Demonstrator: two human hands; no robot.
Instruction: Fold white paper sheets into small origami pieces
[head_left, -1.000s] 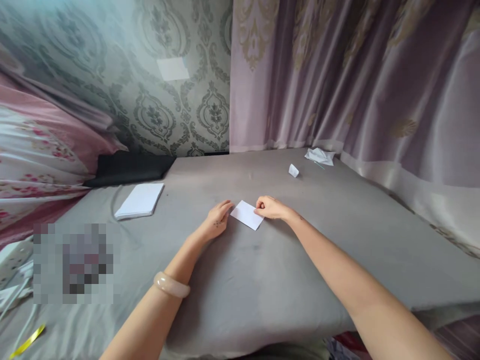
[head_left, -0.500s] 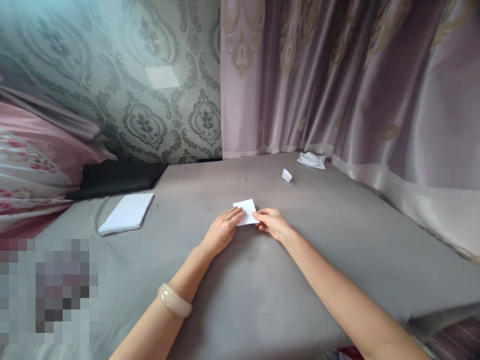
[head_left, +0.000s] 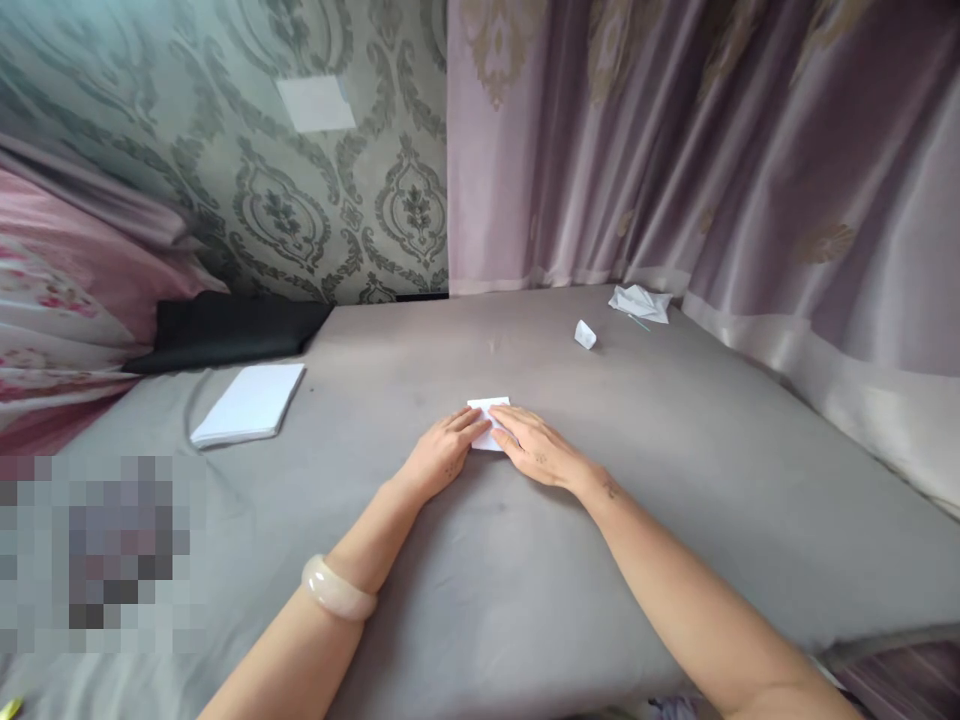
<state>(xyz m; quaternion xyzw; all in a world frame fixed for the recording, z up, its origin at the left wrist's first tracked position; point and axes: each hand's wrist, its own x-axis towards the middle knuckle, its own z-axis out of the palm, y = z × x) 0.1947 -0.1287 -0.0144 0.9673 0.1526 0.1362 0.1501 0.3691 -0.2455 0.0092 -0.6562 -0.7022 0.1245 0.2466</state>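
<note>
A small square of folded white paper (head_left: 487, 403) lies on the grey cloth surface in front of me. From its left side, my left hand (head_left: 448, 448) rests with fingers stretched out over the paper. My right hand (head_left: 541, 446) lies flat on the right part of it, palm down, fingers extended. Both hands press on the paper, and much of it is hidden beneath them. A pale bangle (head_left: 337, 590) is around the left wrist.
A stack of white paper (head_left: 251, 402) lies to the left, with a black folded item (head_left: 232, 330) behind it. Beyond my right hand are a small folded paper piece (head_left: 585, 335) and crumpled white paper (head_left: 641, 303). Curtains (head_left: 570, 150) hang along the right.
My right hand has gone from pinching the paper's right edge to lying flat on top of it. My left hand stays on the paper. The view has tilted slightly downward.
</note>
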